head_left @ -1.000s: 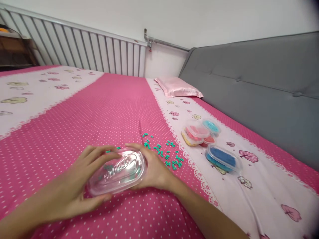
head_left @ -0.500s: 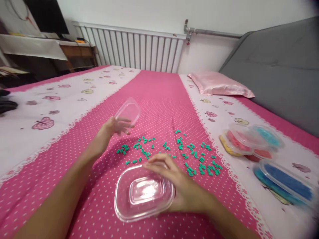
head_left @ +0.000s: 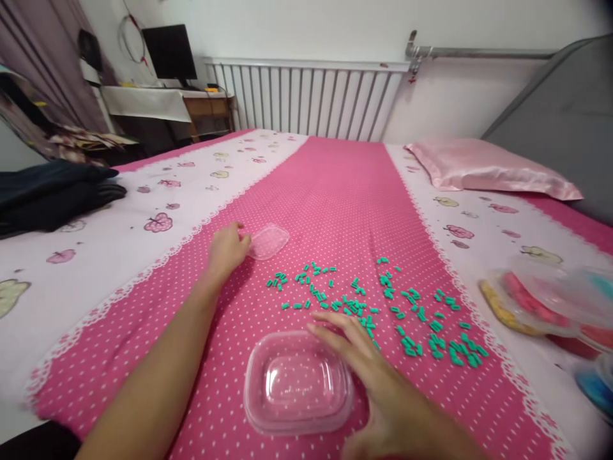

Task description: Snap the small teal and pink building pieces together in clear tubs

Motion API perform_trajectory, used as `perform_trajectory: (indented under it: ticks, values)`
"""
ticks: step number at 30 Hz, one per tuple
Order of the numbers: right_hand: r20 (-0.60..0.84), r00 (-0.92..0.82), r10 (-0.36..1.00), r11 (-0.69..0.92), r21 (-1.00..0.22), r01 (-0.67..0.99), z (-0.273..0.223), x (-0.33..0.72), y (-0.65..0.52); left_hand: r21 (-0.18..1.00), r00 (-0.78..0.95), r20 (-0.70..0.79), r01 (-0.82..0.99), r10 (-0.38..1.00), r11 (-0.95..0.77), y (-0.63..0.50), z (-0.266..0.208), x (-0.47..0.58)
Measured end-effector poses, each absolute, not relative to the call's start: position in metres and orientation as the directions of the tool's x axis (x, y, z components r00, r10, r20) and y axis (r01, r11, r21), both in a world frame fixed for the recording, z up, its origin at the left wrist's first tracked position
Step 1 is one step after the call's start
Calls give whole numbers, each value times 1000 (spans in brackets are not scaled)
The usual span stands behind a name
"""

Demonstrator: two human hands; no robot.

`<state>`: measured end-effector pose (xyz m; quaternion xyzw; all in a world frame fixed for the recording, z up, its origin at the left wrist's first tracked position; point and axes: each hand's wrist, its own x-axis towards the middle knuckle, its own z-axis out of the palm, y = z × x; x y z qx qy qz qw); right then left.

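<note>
A clear plastic container rests on the pink dotted bedspread, its hollow facing up with nothing in it. My right hand is beside its right side, fingers spread and curved over near the far rim; it looks open and not gripping. Farther off, a thin clear lid lies low over the bedspread. The bent fingers of my left hand are at the lid's left edge and seem to pinch it, though the contact is partly hidden. Many small green pieces are scattered beyond and right of the container.
Lidded clear tubs with red and yellow contents stand at the right, with a blue tub nearer. A pink pillow lies at the far right and dark folded cloth at the left. A radiator lines the wall.
The lid has gone from raised and tilted to low and flat near the bed. My right hand has loosened from the container, which now sits on the bedspread. The view has swung left.
</note>
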<state>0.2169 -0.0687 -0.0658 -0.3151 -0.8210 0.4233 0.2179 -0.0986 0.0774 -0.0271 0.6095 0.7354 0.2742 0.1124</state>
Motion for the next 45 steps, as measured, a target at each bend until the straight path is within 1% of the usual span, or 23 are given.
perform_trajectory:
  ticks: [2,3,5,7,9,10,13,14,16,19,22,24,25,26,27,28,30,32,34,37,39,42,45]
  values:
    - [167,-647,744,428,-862,270,-70,224,-66,462,-132,155,886,979,46,65,-14,-100]
    - [205,-592,779,426,-867,260,-72,227,-65,436,-39,111,900,993,-14,58,-7,-98]
    - [286,-455,843,440,-854,278,-76,235,-61,418,184,-48,896,982,-148,46,2,-92]
    - [355,-336,873,457,-834,307,-75,242,-55,397,291,-140,892,946,-216,38,3,-83]
    - [357,-253,899,427,-845,323,-68,247,-46,363,321,-176,900,931,-242,35,-3,-74]
    - [324,-238,916,390,-860,328,-61,247,-40,346,323,-182,905,929,-247,36,-7,-70]
    - [161,-305,939,275,-883,380,-31,238,-22,306,335,-181,913,925,-270,40,-17,-62]
    - [146,-325,934,275,-875,398,-21,232,-16,298,345,-177,912,922,-283,41,-19,-61]
    - [231,-262,937,315,-882,350,-10,218,-5,286,366,-173,907,914,-309,42,-21,-60]
    - [317,-200,927,364,-889,276,-16,205,2,283,380,-171,903,909,-324,42,-19,-63]
    - [295,-200,934,348,-878,330,-37,208,-6,321,409,-178,884,895,-340,36,-9,-67]
    - [277,-183,943,328,-857,397,-44,214,-16,386,468,-192,844,863,-371,27,3,-67]
    - [287,-175,942,334,-845,416,-44,215,-22,433,513,-191,809,837,-397,21,11,-65]
    - [309,-182,933,358,-834,419,-42,214,-28,522,597,-175,730,783,-440,15,18,-62]
    - [331,-213,919,391,-826,406,-38,212,-34,605,675,-157,643,721,-470,8,25,-57]
    - [356,-267,896,437,-816,379,-33,207,-39,663,733,-116,559,670,-498,2,30,-51]
    - [373,-382,846,502,-799,330,-25,197,-46,720,793,-81,465,603,-515,-6,36,-39]
    - [371,-436,820,527,-787,321,-22,189,-50,737,822,-89,434,562,-518,-10,36,-30]
    - [347,-447,824,515,-787,339,-22,187,-51,747,837,-117,429,534,-509,-9,31,-24]
    - [304,-446,842,483,-794,369,-23,190,-51,765,834,-175,450,523,-460,-6,25,-25]
    - [330,-433,839,510,-754,413,-21,192,-53,780,820,-192,461,539,-424,-5,24,-28]
    - [403,-432,807,583,-663,469,-16,191,-58,795,781,-130,450,610,-407,-4,28,-33]
    - [431,-406,806,589,-658,470,-17,187,-61,803,761,-57,419,647,-423,-4,31,-36]
